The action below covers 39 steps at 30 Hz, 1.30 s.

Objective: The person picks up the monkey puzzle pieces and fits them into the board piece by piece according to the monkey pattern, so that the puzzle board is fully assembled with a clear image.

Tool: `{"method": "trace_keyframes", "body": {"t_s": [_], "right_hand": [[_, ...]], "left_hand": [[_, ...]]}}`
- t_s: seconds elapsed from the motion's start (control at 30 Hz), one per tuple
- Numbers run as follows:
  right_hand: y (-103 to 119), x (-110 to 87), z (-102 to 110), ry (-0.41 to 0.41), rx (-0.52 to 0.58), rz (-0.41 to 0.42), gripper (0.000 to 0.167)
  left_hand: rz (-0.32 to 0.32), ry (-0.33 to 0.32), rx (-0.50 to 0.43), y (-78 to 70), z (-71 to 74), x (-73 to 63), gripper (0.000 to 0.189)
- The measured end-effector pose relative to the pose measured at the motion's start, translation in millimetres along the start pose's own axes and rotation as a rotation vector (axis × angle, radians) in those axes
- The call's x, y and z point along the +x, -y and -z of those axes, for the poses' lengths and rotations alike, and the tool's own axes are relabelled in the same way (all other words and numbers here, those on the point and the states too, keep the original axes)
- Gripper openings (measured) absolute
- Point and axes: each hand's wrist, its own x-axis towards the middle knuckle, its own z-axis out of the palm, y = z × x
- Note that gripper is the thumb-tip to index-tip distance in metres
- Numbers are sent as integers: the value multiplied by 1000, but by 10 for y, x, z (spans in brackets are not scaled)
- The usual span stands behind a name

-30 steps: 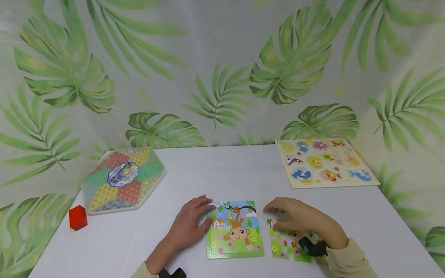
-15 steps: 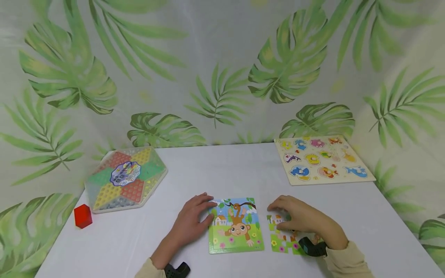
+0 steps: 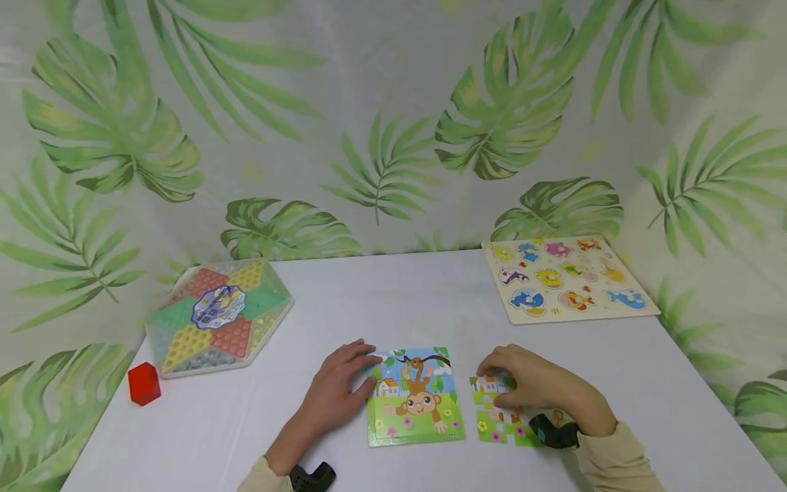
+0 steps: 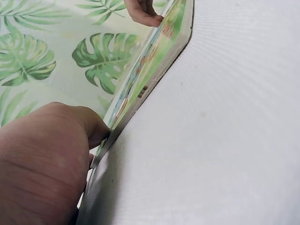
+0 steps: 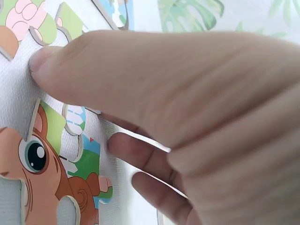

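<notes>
A square picture puzzle of a hanging monkey lies in front of me in the head view. My left hand rests at its left edge, with thumb and fingertips touching the edge; in the left wrist view the thumb meets the side of the board. To the right, my right hand bends over loose jigsaw pieces and hides part of them. In the right wrist view the thumb reaches across the pieces, the other fingers hang apart, and nothing shows between them. A piece with a monkey's eye lies below the thumb.
A wooden sea-animal peg puzzle lies at the back right. At the back left is a hexagonal Chinese checkers board, with a small red block near it. A leaf-patterned curtain rises behind the white table.
My right hand has shifted slightly to the right, and more of the house piece shows under its fingers. The left hand stays at the board's edge. The head view has tilted a little.
</notes>
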Motion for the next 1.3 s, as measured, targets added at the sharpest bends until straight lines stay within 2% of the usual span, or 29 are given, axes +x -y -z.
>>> {"method": "trace_keyframes", "body": {"t_s": [0.17, 0.5, 0.77, 0.9, 1.03, 1.07, 1.13, 1.23, 1.3], "right_hand": [[-21, 17, -12, -26, -26, 18, 37], [-15, 73, -28, -36, -37, -3, 35], [1, 74, -64, -69, -41, 20, 34], [4, 58, -73, -86, -29, 18, 34], [5, 61, -49, -82, -13, 3, 36], [4, 67, -39, -82, -13, -2, 36], [8, 86, -19, -87, -15, -7, 36], [25, 120, 6, -104, -18, -11, 36], [44, 134, 10, -108, -13, -8, 36]], "left_hand": [[1, 0, -5, 4, 6, 3, 31], [-44, -7, 15, 25, 28, 39, 28], [-76, -27, 19, 26, 5, 21, 28], [-100, -8, 10, 23, 4, 12, 31], [-105, 62, -25, 26, 33, 19, 34], [-93, 87, -42, 29, 49, 20, 35], [-30, 132, -108, 34, 97, 21, 36], [109, 168, -219, 42, 181, 25, 37], [209, 162, -284, 33, 233, 9, 36]]}}
